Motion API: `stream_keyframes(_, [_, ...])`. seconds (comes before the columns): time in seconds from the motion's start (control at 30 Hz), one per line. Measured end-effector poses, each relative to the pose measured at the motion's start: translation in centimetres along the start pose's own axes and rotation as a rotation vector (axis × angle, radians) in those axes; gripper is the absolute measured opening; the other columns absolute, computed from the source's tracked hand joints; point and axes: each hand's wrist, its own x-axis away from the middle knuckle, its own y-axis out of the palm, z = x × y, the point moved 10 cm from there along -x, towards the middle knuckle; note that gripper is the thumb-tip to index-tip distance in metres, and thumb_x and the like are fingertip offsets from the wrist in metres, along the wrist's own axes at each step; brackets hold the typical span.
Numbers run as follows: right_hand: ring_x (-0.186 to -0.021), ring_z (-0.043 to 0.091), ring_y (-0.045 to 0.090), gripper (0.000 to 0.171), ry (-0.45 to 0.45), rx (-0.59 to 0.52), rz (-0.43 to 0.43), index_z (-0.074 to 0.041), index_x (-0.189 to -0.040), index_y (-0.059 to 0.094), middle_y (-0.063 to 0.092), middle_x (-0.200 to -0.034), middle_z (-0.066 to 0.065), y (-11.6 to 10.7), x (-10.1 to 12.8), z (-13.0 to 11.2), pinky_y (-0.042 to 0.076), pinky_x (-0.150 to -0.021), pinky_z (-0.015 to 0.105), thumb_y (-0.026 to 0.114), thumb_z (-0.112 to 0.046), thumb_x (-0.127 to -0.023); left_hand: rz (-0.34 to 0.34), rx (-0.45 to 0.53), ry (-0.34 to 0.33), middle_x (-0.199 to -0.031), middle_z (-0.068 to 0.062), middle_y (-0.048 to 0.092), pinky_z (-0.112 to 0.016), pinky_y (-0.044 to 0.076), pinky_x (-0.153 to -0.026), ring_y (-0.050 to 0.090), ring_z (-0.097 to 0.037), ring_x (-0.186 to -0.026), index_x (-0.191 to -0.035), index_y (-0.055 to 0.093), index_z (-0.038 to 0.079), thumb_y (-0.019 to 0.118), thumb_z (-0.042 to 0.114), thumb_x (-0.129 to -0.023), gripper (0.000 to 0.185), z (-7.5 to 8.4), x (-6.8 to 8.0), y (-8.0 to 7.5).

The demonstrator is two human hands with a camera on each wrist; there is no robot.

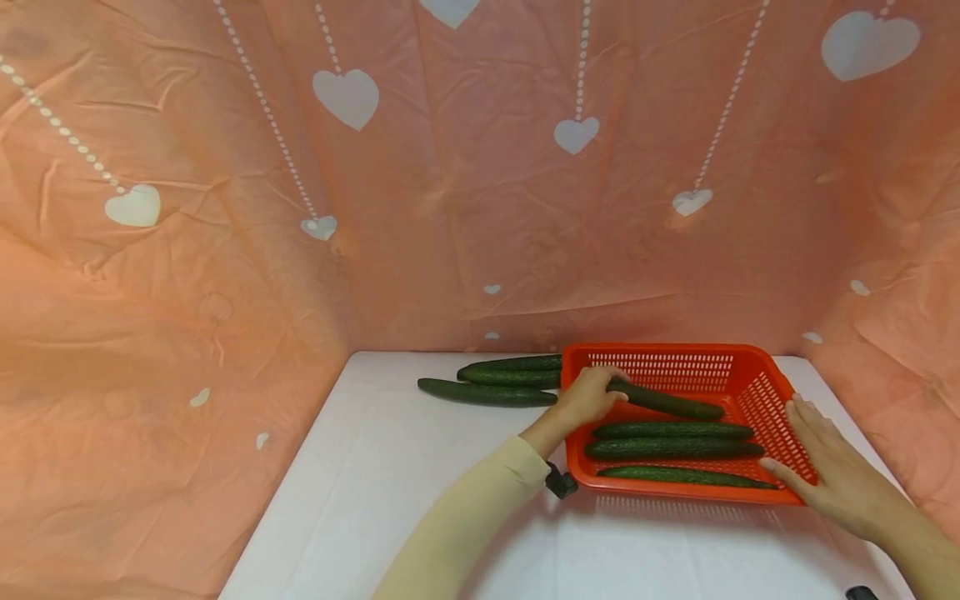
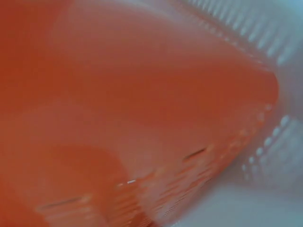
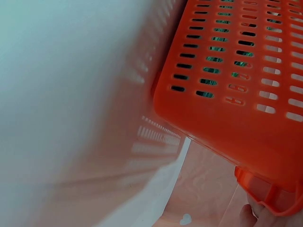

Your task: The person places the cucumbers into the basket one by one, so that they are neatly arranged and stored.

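Observation:
An orange slotted basket (image 1: 757, 387) stands on the white table (image 1: 420, 500) at the right. Three dark green cucumbers (image 1: 671, 450) lie side by side on its floor. My left hand (image 1: 592, 396) grips the near end of a fourth cucumber (image 1: 671, 402), held slanted over the basket's left side. My right hand (image 1: 821, 467) lies flat with straight fingers against the basket's right front corner. The right wrist view shows the basket's slotted wall (image 3: 236, 61) close up, with green showing through the slots. The left wrist view is a blur of the orange basket (image 2: 142, 118).
Three more cucumbers (image 1: 495, 382) lie on the table just left of the basket, near the back. A salmon cloth with white hearts (image 1: 480, 167) hangs behind and along both sides. A small dark object (image 1: 861, 593) sits at the table's front right edge.

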Motion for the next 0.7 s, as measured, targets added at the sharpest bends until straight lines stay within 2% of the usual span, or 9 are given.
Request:
stream_keyframes(0.13, [-0.164,0.038,-0.013,0.097,-0.001,-0.003,0.000,0.009,-0.167,0.007,-0.004,-0.176,0.029,0.0,0.0,0.0,-0.023,-0.116,0.015,0.068,-0.036,-0.106,-0.027,0.004,0.011,-0.134,-0.003,0.074,-0.018,0.054,-0.095,0.069,-0.012,-0.120,-0.136,0.073,0.011,0.072,0.020,-0.104,0.032,0.2,-0.6,0.6])
stream_keyframes(0.23, [-0.164,0.040,-0.013,0.098,0.012,-0.011,-0.017,0.009,-0.167,0.005,-0.006,-0.176,0.029,0.1,0.0,0.0,-0.024,-0.116,0.018,0.067,-0.036,-0.106,-0.049,-0.023,0.024,-0.134,-0.001,0.074,-0.017,0.052,-0.098,0.068,-0.011,-0.122,-0.136,0.073,0.013,0.072,0.017,-0.104,0.032,0.3,-0.9,1.1])
stream_keyframes(0.27, [-0.163,0.041,-0.013,0.097,0.015,-0.013,-0.019,0.009,-0.167,0.005,-0.006,-0.176,0.029,0.1,0.0,0.0,-0.024,-0.116,0.019,0.066,-0.036,-0.106,-0.058,-0.018,0.024,-0.136,0.000,0.073,-0.017,0.054,-0.094,0.070,-0.011,-0.115,-0.137,0.072,0.014,0.072,0.015,-0.105,0.032,0.3,-0.9,1.2])
stream_keyframes(0.37, [-0.164,0.040,-0.013,0.097,0.016,-0.015,-0.021,0.008,-0.168,0.005,-0.007,-0.176,0.028,0.1,-0.1,0.0,-0.024,-0.117,0.019,0.066,-0.036,-0.107,-0.059,-0.012,0.034,-0.140,0.002,0.071,-0.018,0.053,-0.095,0.069,-0.009,-0.115,-0.138,0.073,0.018,0.072,0.014,-0.105,0.033,0.5,-0.7,1.1])
stream_keyframes(0.4, [-0.164,0.039,-0.013,0.097,0.016,-0.015,-0.020,0.008,-0.168,0.005,-0.007,-0.176,0.027,0.1,-0.1,0.0,-0.024,-0.117,0.019,0.066,-0.036,-0.107,-0.056,0.000,0.039,-0.140,0.002,0.071,-0.017,0.052,-0.092,0.068,-0.007,-0.110,-0.138,0.073,0.018,0.071,0.014,-0.105,0.033,0.6,-0.5,0.9])
stream_keyframes(0.47, [-0.164,0.036,-0.014,0.096,0.008,-0.012,-0.008,0.008,-0.168,0.006,-0.006,-0.177,0.026,0.0,0.0,-0.1,-0.023,-0.116,0.016,0.066,-0.036,-0.107,-0.045,0.043,0.050,-0.138,0.001,0.072,-0.020,0.053,-0.080,0.066,-0.010,-0.087,-0.138,0.073,0.018,0.070,0.015,-0.106,0.032,0.5,-0.2,0.4])
stream_keyframes(0.6, [-0.164,0.035,-0.013,0.096,0.004,-0.010,0.005,0.007,-0.168,0.007,-0.004,-0.177,0.027,-0.1,0.0,-0.1,-0.022,-0.115,0.015,0.067,-0.036,-0.106,0.016,0.098,0.106,-0.136,-0.002,0.073,-0.021,0.048,-0.076,0.054,-0.008,-0.074,-0.137,0.073,0.016,0.067,0.017,-0.108,0.029,0.1,0.4,-1.2])
stream_keyframes(0.63, [-0.164,0.035,-0.013,0.096,0.003,-0.010,0.007,0.007,-0.168,0.007,-0.004,-0.177,0.027,0.0,0.0,-0.1,-0.022,-0.116,0.015,0.067,-0.035,-0.106,0.034,0.109,0.118,-0.136,-0.003,0.073,-0.022,0.050,-0.079,0.057,-0.008,-0.077,-0.137,0.073,0.015,0.067,0.016,-0.109,0.029,-0.2,0.6,-1.7])
stream_keyframes(0.7, [-0.165,0.035,-0.012,0.096,0.001,-0.010,0.010,0.007,-0.168,0.007,-0.004,-0.177,0.027,-0.1,0.1,-0.1,-0.022,-0.116,0.015,0.067,-0.035,-0.106,0.071,0.112,0.134,-0.140,-0.003,0.071,-0.022,0.051,-0.093,0.065,-0.006,-0.099,-0.137,0.073,0.015,0.067,0.017,-0.109,0.029,-0.9,1.0,-2.7])
